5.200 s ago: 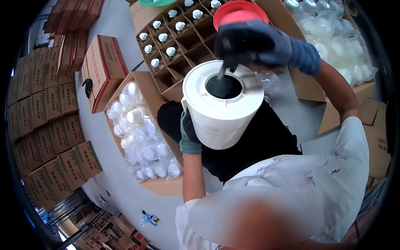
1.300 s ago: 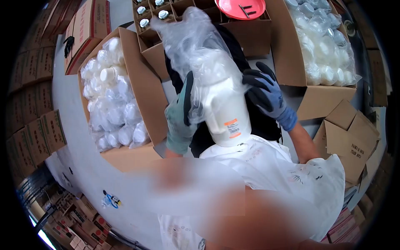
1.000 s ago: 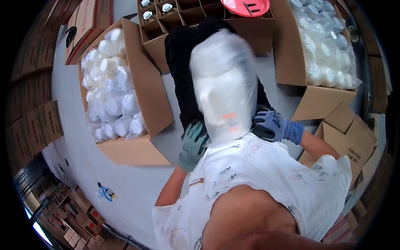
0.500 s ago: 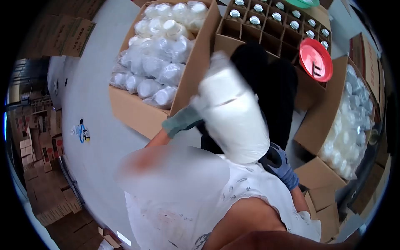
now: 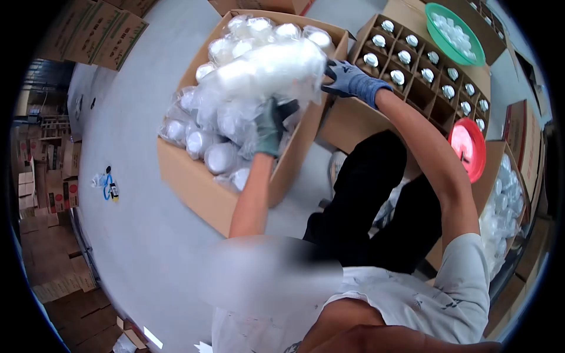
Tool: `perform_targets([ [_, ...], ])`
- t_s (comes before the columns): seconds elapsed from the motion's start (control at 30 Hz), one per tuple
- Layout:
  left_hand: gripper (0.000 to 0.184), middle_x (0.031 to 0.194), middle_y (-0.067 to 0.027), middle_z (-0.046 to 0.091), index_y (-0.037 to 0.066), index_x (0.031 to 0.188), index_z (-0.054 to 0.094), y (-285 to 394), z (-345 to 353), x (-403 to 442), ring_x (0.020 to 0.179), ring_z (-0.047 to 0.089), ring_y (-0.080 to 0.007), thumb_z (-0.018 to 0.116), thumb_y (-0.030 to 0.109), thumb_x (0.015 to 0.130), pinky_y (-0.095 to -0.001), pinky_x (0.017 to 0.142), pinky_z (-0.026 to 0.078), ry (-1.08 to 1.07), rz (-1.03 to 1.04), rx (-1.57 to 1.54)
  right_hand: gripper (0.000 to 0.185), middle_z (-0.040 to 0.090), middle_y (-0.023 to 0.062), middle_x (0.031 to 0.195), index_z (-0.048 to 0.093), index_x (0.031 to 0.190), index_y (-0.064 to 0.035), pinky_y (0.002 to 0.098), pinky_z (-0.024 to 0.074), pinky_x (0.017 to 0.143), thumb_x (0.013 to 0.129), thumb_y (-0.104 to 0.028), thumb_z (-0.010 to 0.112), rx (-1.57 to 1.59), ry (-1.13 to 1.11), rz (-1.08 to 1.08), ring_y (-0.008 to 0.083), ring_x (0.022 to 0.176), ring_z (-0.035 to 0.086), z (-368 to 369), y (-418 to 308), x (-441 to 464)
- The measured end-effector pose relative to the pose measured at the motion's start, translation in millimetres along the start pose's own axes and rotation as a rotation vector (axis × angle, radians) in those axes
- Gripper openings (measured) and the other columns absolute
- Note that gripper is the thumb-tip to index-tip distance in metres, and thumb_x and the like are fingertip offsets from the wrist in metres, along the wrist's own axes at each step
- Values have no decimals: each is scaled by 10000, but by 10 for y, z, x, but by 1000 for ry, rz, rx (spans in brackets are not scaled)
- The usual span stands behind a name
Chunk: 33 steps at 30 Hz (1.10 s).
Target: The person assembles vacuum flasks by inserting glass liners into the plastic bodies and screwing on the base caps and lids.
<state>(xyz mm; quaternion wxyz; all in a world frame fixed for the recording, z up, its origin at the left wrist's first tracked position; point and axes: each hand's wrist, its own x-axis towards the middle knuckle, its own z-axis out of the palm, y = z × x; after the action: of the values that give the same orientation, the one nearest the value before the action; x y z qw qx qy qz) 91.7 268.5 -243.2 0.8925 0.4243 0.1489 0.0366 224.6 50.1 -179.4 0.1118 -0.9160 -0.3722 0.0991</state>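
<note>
A white bottle wrapped in clear plastic lies on its side over the open carton of bagged white bottles. It is blurred by motion. My left hand, in a green and black glove, is just below the bottle, with its thumb and fingers apart. At the bottle's right end is my right hand, in a blue and black glove, its fingers spread against the plastic.
A divided carton with white-capped bottles stands at the upper right. A green basin of white caps and a red basin rest on it. Another carton of bagged bottles is at the far right. Stacked boxes stand at the upper left.
The wrapped bottle has moved from my lap to above the left carton, turning sideways. Both hands have moved there with it. The view has shifted, so the green basin shows more.
</note>
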Motion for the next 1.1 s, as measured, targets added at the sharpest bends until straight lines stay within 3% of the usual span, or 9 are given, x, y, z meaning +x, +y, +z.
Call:
perform_targets([
  [0.07, 259, 1015, -148, 663, 47, 1067, 583, -534, -200, 610, 873, 634, -334, 483, 257, 954, -422, 881, 490, 211, 30, 456, 610, 482, 204, 1303, 490, 1285, -82, 424, 389, 1015, 812, -451, 601, 44, -452, 266, 378, 1227, 437, -406, -90, 159],
  [0.13, 334, 970, -160, 674, 53, 1143, 594, -551, 43, 736, 874, 652, -261, 510, 298, 933, -400, 815, 478, -40, 446, 1932, 576, 490, 194, 1299, 516, 1256, -90, 427, 376, 1027, 816, -450, 609, 36, -77, 236, 380, 1240, 426, -295, 12, 258],
  [0.2, 339, 982, -164, 674, 60, 1124, 611, -789, 83, 956, 875, 649, -274, 532, 311, 911, -399, 815, 477, 54, 251, 1529, 567, 445, 159, 1359, 499, 1314, -174, 459, 353, 1044, 819, -420, 628, 51, 505, -89, 371, 1244, 419, -22, 97, 430],
  [0.4, 332, 911, -146, 682, 25, 1011, 657, -1129, -308, 1440, 831, 640, -262, 585, 319, 873, -358, 767, 495, -222, 183, 1135, 360, 321, 57, 1477, 615, 1157, -326, 565, 340, 984, 826, -461, 576, -219, 36, -134, 325, 1341, 300, 584, 4, 918],
  [0.53, 272, 790, -79, 666, 6, 944, 670, 467, 241, 1148, 670, 627, -139, 626, 262, 862, -236, 603, 517, -24, -119, 833, 242, 311, 23, 1494, 688, 1036, -304, 554, 335, 1000, 809, -332, 608, -116, 85, -247, 310, 1363, 286, 831, 111, 928],
  [0.6, 243, 799, -81, 668, 28, 976, 666, 367, -195, 1707, 672, 629, -168, 605, 235, 863, -280, 612, 526, 181, 175, 1049, 210, 307, -1, 1498, 702, 991, -285, 559, 326, 1011, 808, -319, 604, -119, 88, -231, 312, 1368, 283, 799, 86, 917],
  [0.9, 453, 1188, -180, 616, 44, 1120, 642, -731, -593, 2455, 1124, 578, -288, 524, 390, 852, -407, 910, 444, 117, -368, 1936, 212, 320, -20, 1489, 698, 985, -290, 543, 292, 1039, 810, -342, 590, -56, 127, -195, 288, 1375, 274, 843, 129, 896],
  [1.0, 438, 1075, -183, 661, 36, 1030, 679, -962, -1133, 2586, 1058, 614, -303, 512, 398, 847, -400, 865, 473, 171, -40, 1808, 238, 327, -20, 1485, 689, 1010, -288, 559, 255, 1060, 813, -364, 580, -72, 113, -205, 290, 1379, 267, 845, 123, 891],
  [1.1, 388, 897, -200, 672, 14, 881, 687, -384, -323, 2005, 826, 638, -362, 584, 381, 810, -416, 750, 485, 280, 235, 1726, 252, 353, 4, 1469, 672, 1029, -260, 531, 245, 1076, 824, -380, 588, -130, 63, -222, 309, 1366, 279, 739, 155, 798],
])
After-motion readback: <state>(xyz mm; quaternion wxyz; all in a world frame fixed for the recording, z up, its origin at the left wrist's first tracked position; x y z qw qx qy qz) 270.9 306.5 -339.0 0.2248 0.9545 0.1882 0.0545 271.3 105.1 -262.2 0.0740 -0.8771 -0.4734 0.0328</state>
